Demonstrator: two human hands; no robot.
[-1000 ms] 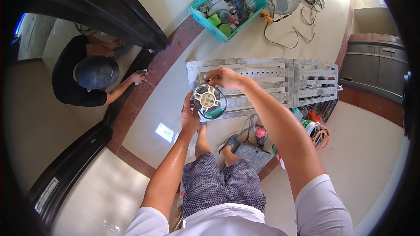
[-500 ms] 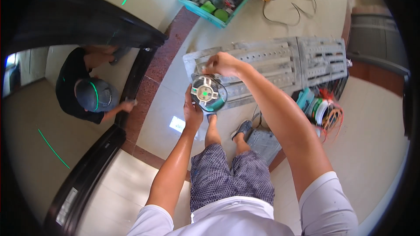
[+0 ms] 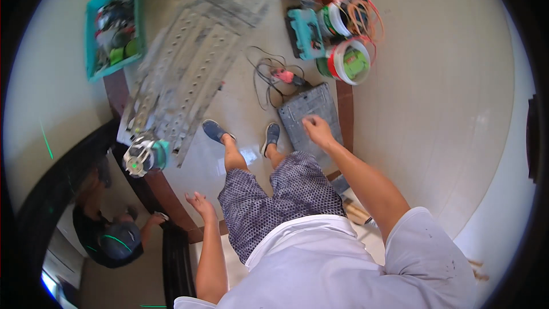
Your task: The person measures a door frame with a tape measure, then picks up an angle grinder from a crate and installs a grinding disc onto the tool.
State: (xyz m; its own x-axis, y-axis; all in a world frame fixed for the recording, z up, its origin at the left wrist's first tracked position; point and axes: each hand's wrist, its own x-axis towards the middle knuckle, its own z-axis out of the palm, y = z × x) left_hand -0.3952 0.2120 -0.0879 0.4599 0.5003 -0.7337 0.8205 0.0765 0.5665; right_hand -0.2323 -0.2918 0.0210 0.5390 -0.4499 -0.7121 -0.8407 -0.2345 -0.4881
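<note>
A teal crate [image 3: 140, 23] stands at far left. The laser level [image 3: 144, 156], with white cage and teal body, sits at the near end of the perforated metal tabletop [image 3: 189, 63]. The left hand [image 3: 203, 207] is apart from it, fingers loosely spread, holding nothing. The right hand [image 3: 318, 131] is above the grey case [image 3: 306, 103]; its fingers are curled narrow, and any grip cannot be determined. Rightmost: a white bucket [image 3: 341, 68].
</note>
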